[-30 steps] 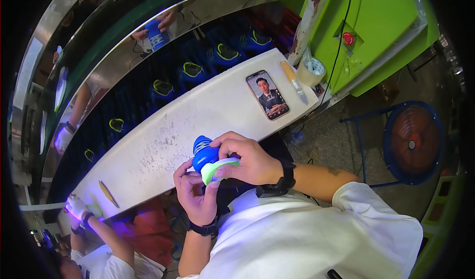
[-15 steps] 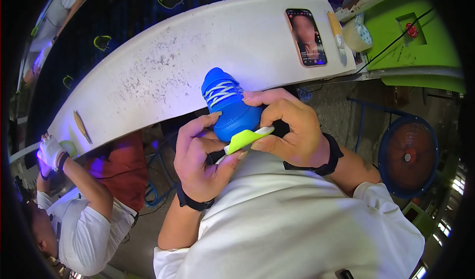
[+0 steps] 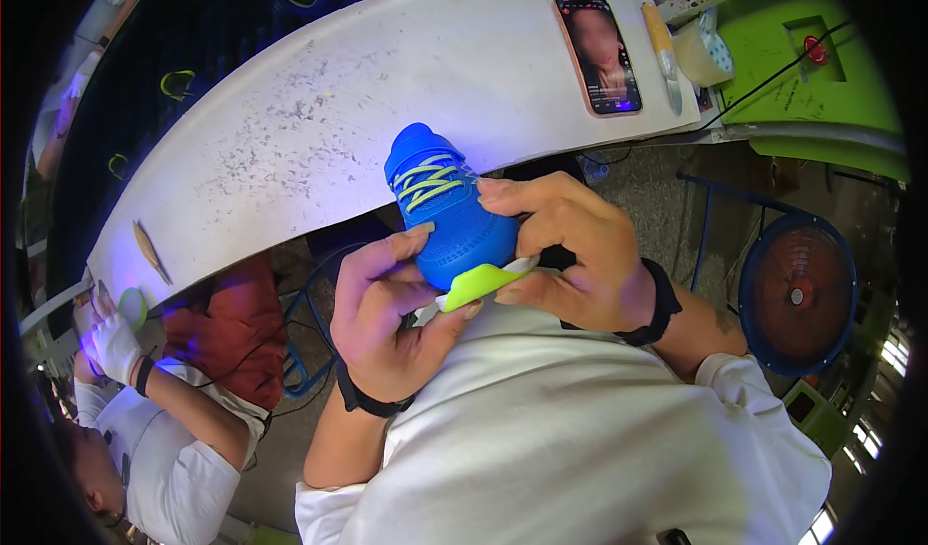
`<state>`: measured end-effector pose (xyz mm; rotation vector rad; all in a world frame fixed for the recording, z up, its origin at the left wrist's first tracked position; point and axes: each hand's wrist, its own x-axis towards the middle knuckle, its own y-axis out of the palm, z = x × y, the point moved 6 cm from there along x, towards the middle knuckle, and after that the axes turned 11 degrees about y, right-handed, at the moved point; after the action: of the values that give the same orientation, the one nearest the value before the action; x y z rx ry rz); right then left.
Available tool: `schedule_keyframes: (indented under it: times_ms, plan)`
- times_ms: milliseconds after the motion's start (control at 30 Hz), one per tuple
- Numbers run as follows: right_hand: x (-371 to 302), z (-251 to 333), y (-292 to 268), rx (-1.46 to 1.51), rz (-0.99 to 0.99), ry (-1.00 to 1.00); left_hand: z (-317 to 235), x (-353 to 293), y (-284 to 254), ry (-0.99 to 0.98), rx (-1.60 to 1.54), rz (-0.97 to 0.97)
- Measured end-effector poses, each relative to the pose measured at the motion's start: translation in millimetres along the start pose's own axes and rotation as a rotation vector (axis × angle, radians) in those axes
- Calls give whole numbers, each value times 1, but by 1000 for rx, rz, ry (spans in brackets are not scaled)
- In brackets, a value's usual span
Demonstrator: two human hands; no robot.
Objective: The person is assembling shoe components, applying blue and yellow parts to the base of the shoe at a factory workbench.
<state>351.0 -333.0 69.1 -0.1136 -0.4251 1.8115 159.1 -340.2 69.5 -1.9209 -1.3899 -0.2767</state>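
Note:
A small blue shoe (image 3: pixel 459 224) with yellow-green laces (image 3: pixel 428 183) is held over my lap, just off the near edge of the table, its toe toward me. A lime-green sole piece (image 3: pixel 480 282) with whitish ends sits across the toe. My left hand (image 3: pixel 387 318) grips the shoe's left side, fingers on the upper and thumb at the sole piece. On the other side, my right hand (image 3: pixel 585 250) has its index finger by the laces and its thumb under the sole piece's right end. The shoe's underside is hidden.
On the curved white table (image 3: pixel 387 71) lie a phone (image 3: pixel 597 57), a yellow-handled knife (image 3: pixel 662 57) and a pointed wooden tool (image 3: pixel 151 252). A tape roll (image 3: pixel 704 52) stands by a green panel (image 3: pixel 783 90). A fan (image 3: pixel 797 295) is at right; a gloved co-worker (image 3: pixel 184 439) sits left.
The shoe has tilted slightly in my hands, and its laces look greener. My hands keep their hold. The table has shifted upward in view. The co-worker's gloved hand has moved lower.

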Motion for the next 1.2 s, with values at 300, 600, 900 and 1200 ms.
schedule_keyframes:
  times_ms: [300, 600, 900, 1200]
  plan:
    - [3, 0, 1, 40, -21, -18, 0, 2, -1, 5, 22, 10]
    - [12, -8, -16, 45, -27, 148, 4, 10, 10, 28, 73, -66]
    - [32, -16, -4, 247, 96, 26, 2, 33, 20, 1, 50, -85]
    - [39, -43, -18, 465, -76, 124, 36, 28, 37, 11, 62, -129]
